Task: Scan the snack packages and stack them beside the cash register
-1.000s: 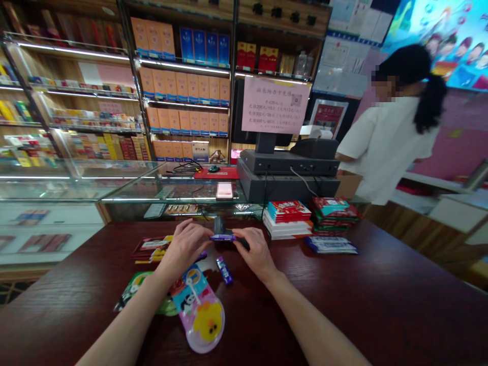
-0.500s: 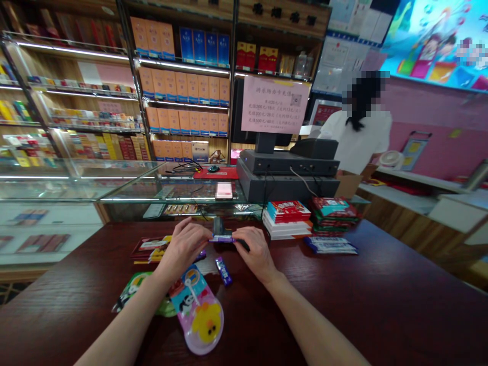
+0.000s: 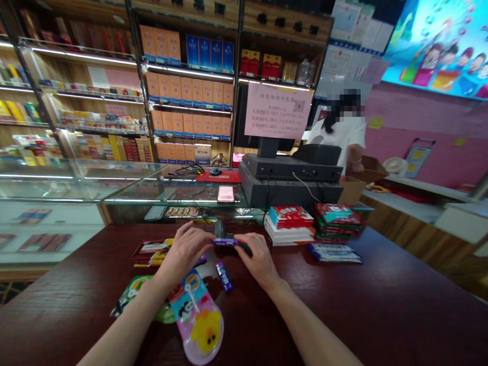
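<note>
Between my two hands a small purple candy pack (image 3: 224, 242) is held level above the dark table. My left hand (image 3: 189, 247) pinches its left end, and my right hand (image 3: 253, 255) pinches the right end. Just behind the pack stands a dark grey object (image 3: 220, 228), partly hidden, whose kind I cannot make out. A second purple candy pack (image 3: 223, 277) lies on the table below my hands. Nearer to me is a pink package with a yellow duck face (image 3: 206, 328). Beside it, a green package (image 3: 133, 288) is partly covered by my left forearm.
Red and yellow packets (image 3: 150, 250) lie left of my left hand. To the right sit stacked red and white boxes (image 3: 290, 221), red-green packs (image 3: 338, 219) and blue-white packs (image 3: 334, 253). A cash register (image 3: 292, 175) stands behind them, with a person (image 3: 339, 137) beyond.
The view has shifted slightly. My hands keep hold of the purple pack, which is tilted a little differently. The person behind the register has turned and moved left.
</note>
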The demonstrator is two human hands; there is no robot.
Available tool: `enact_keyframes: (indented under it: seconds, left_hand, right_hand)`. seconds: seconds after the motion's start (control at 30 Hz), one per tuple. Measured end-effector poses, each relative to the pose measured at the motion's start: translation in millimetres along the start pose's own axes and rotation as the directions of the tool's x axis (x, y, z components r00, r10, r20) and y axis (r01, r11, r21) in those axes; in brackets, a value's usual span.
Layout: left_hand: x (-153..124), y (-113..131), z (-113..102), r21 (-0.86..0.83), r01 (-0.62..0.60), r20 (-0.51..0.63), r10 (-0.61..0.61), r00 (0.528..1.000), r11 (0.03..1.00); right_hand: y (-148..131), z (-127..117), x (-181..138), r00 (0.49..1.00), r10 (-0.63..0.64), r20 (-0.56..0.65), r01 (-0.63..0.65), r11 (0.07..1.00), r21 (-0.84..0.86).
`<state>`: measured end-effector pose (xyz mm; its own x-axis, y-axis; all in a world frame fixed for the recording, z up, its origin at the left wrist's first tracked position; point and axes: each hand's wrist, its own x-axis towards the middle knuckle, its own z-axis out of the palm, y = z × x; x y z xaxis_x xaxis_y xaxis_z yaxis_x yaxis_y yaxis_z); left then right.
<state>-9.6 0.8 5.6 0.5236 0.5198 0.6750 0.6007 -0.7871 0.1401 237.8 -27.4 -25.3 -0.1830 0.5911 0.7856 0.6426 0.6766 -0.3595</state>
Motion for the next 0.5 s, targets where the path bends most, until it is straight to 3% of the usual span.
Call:
enact_keyframes:
  seconds: [0.13,0.3,0.5]
  left_hand:
    - [-1.2,-1.6,2.4,-0.009,0.017,-0.026,-0.018,1.0,1.0]
    - [-1.7,-4.4,4.3,-0.018,0.035,-0.018,-0.035,0.999,0.999]
    - [-1.9,-5.1,4.1,-0.001,0.049,-0.041,-0.049,0.998,0.999]
  right_hand:
    - [2.0,4.6,-1.1,0.991,0.137,0.013,-0.137,0.986,0.098]
    - [3.4,10.2,0.6,0.924,0.376,0.063,-0.376,0.873,0.311]
    - [-1.0,10.0,4.2,0.89,0.436,0.131,-0.445,0.773,0.453]
